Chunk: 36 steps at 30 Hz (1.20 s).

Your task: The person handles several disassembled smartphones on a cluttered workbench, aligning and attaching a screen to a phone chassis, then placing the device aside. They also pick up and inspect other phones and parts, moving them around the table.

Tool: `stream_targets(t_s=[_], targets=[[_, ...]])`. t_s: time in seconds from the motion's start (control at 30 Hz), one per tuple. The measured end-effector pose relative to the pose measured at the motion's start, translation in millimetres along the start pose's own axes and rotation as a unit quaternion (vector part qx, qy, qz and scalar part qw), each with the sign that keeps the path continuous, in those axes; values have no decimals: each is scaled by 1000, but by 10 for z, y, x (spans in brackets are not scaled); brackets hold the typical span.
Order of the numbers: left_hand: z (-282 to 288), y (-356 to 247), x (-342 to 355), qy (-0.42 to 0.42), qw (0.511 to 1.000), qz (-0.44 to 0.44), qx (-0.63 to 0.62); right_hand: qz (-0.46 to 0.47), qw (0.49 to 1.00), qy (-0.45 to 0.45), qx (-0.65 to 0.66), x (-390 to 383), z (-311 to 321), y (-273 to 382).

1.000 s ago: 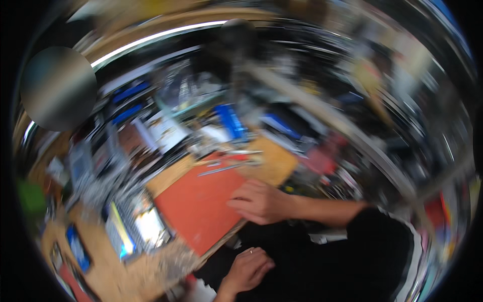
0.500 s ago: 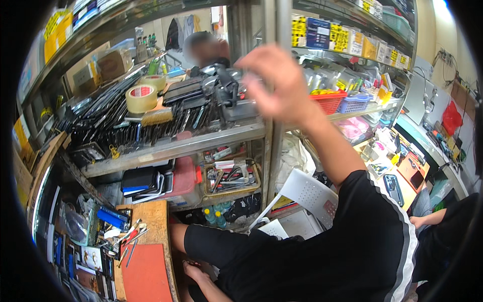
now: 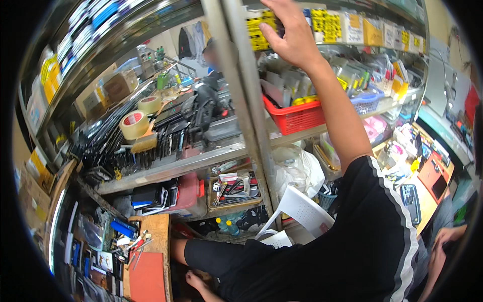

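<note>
My right hand (image 3: 294,40) is raised in front of the upper right shelf, thumb and fingers apart and nothing seen in it. Its fingertips reach the picture's top edge. Beside it are yellow-and-black packages (image 3: 326,25) in a row; whether it touches them I cannot tell. Below the hand stands a red plastic basket (image 3: 297,118) filled with flat packets. Low down, my left hand (image 3: 195,280) is by my knee, close to the wooden bench (image 3: 160,226). Its fingers are mostly hidden in shadow.
A metal post (image 3: 251,116) divides the shelves. Left of it lie a tape roll (image 3: 134,126), a brush (image 3: 145,144) and many thin dark panels. A white perforated chair (image 3: 302,211) is in front. At right, another person's hands (image 3: 443,244) are near a work table (image 3: 426,211).
My right hand has moved up and right, from in front of the post to before the right shelf. The view has turned rightward. My left hand remains low by the knee.
</note>
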<state>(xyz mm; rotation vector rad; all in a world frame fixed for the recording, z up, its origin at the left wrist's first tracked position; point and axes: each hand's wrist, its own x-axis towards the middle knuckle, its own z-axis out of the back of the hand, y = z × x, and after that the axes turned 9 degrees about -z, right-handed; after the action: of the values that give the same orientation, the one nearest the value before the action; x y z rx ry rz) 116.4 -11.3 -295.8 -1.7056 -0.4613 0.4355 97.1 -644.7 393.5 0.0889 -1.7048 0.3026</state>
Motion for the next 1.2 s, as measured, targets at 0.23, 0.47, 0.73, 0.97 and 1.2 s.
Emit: stream_targets(t_s=[0.23, 0.47, 0.73, 0.97, 1.2], targets=[[22, 578, 28, 51, 971, 192, 130, -139, 989, 22, -43, -479, 1194, -140], [-169, 421, -168, 106, 947, 181, 242, -164, 976, 97, -103, -1275, 1436, 542], [-44, 298, -312, 155, 908, 140, 365, -72, 964, 118, -228, -1445, 787, 335], [-10, 263, -334, 197, 856, 110, 465, -43, 985, 2, -168, -1115, 1113, 411], [-141, -280, -537, 236, 785, 45, 570, -33, 985, -152, 73, -744, 2240, 778]])
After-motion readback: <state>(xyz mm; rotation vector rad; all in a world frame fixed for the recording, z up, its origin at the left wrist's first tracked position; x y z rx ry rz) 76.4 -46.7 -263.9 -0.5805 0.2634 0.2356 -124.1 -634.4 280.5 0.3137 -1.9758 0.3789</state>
